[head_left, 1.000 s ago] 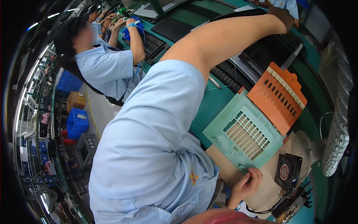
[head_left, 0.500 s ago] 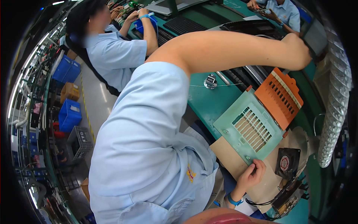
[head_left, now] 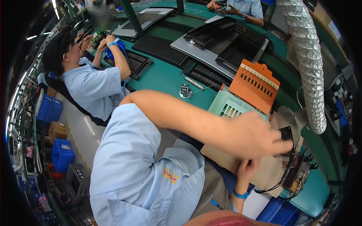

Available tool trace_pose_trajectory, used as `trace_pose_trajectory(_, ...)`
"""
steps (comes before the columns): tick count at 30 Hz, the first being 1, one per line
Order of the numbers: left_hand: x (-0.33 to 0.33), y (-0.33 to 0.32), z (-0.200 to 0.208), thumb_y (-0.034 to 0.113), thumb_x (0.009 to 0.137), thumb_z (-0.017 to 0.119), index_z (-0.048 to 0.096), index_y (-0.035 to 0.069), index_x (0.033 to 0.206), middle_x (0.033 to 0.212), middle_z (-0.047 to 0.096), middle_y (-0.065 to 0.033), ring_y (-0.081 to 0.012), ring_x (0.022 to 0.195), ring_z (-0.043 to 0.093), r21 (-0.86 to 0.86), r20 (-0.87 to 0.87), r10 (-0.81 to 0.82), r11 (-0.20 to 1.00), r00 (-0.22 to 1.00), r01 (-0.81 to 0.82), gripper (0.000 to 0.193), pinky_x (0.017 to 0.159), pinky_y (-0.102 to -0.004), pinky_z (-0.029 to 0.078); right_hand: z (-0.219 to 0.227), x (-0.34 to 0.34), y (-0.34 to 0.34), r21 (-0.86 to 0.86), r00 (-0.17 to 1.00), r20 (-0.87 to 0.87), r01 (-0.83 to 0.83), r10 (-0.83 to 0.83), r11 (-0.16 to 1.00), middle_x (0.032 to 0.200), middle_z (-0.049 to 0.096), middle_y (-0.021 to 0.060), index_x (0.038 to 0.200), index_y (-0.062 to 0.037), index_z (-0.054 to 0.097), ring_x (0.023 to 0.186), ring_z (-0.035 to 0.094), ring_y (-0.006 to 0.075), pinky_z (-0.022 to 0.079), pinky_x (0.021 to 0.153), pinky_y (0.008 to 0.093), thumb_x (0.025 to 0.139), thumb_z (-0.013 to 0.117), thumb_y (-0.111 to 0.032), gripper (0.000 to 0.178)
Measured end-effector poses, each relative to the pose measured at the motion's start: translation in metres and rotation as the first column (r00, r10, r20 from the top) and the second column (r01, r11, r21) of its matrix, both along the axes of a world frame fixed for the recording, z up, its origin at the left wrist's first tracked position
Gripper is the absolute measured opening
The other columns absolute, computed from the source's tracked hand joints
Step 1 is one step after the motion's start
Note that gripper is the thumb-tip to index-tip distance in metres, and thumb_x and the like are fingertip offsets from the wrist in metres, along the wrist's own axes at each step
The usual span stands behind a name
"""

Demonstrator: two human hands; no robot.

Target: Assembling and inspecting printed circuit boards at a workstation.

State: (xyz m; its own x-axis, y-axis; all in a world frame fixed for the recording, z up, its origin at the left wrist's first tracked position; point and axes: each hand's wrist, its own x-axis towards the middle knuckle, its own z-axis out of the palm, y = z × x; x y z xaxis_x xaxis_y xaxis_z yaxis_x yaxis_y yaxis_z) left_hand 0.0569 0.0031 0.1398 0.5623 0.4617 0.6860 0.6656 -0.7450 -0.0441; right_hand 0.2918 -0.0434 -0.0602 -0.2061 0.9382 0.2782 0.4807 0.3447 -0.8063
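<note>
My left arm reaches across from the left, and my left hand (head_left: 250, 135) hovers over the near part of a pale green fixture plate (head_left: 218, 102). It is smeared by motion; one finger points right, and I cannot make out anything in its grasp. An orange slotted lid (head_left: 254, 87), hinged to the plate's far side, stands raised. The plate has a slotted grid (head_left: 228, 110), partly hidden by my hand. Just below, my right hand (head_left: 247, 170), with a blue wristband, has curled fingers partly covered by the left hand. Whatever they may hold is hidden.
A black fan (head_left: 286, 135) and dark cables (head_left: 288, 169) lie right of the fixture. Brown card (head_left: 215, 156) lies under my hands. A silver flexible duct (head_left: 307, 67) hangs at the right. A small counter (head_left: 185, 90) sits left of the fixture. A co-worker (head_left: 92, 75) sits at the left.
My left hand has come back from the far right to above the fixture, now covering its near part. My right hand stays near the plate's near edge. The view has shifted.
</note>
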Motion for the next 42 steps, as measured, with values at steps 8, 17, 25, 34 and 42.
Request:
trace_pose_trajectory(8, 0.033, -0.049, -0.051, 0.026, 0.094, 0.071, 0.06, 0.013, 0.134, 0.094, 0.071, -0.0088, -0.0236, 0.065, 0.066, -0.399, 0.374, -0.264, 0.819, 0.889, 0.411, 0.043, 0.055, -0.035, 0.05, -0.151, 0.052, 0.022, -0.369, 0.97, 0.008, 0.228, -0.242, 0.901, 0.14, 0.06, 0.0251, 0.169, -0.0197, 0.03, 0.119, 0.061, 0.0214, 0.042, 0.104, 0.0253, 0.098, 0.072, -0.052, 0.089)
trace_pose_trajectory(17, 0.041, -0.063, -0.074, 0.016, 0.109, 0.057, 0.074, 0.008, 0.122, 0.092, 0.074, -0.0056, -0.024, 0.075, 0.062, -0.494, 0.869, -0.05, -0.041, 0.492, 0.868, 0.023, 0.078, -0.0338, 0.049, 0.0, -0.022, -0.022, 0.176, 0.725, -0.67, -0.051, 0.158, 0.983, 0.128, 0.063, 0.0251, 0.135, 0.0056, 0.063, 0.118, 0.061, 0.0407, 0.049, 0.107, 0.0488, 0.105, 0.048, -0.034, 0.052)
trace_pose_trajectory(25, 0.031, -0.071, -0.077, 0.019, 0.109, 0.058, 0.074, 0.008, 0.12, 0.094, 0.074, -0.0059, -0.026, 0.089, 0.063, -0.615, 0.717, -0.181, 0.291, 0.674, 0.733, 0.022, 0.087, -0.0356, 0.048, 0.013, -0.029, 0.001, 0.019, 0.904, -0.393, -0.177, 0.17, 0.984, 0.128, 0.066, 0.0228, 0.131, 0.0048, 0.066, 0.114, 0.061, 0.0378, 0.049, 0.103, 0.0457, 0.105, 0.049, -0.038, 0.053)
trace_pose_trajectory(34, -0.015, -0.077, -0.076, 0.023, 0.091, 0.08, 0.071, 0.009, 0.129, 0.115, 0.072, -0.0056, -0.0273, 0.104, 0.062, -0.477, 0.588, -0.393, 0.538, 0.707, 0.695, 0.042, 0.093, -0.0393, 0.049, 0.04, -0.045, -0.037, 0.067, 0.882, -0.248, -0.397, 0.401, 0.915, 0.121, 0.07, 0.0178, 0.123, 0.0016, 0.072, 0.101, 0.063, 0.0318, 0.051, 0.091, 0.0395, 0.106, 0.055, -0.029, 0.039)
trace_pose_trajectory(42, -0.168, -0.049, -0.075, 0.031, 0.066, 0.096, 0.066, 0.01, 0.143, 0.134, 0.069, -0.0069, -0.0303, 0.116, 0.062, -0.542, 0.338, 0.135, 0.837, 0.931, 0.075, 0.085, 0.103, -0.0425, 0.05, 0.061, -0.072, -0.024, 0.088, 0.848, -0.119, -0.508, 0.516, 0.857, 0.115, 0.072, 0.014, 0.117, -0.0008, 0.076, 0.091, 0.065, 0.0272, 0.054, 0.082, 0.0346, 0.106, 0.06, -0.021, 0.028)
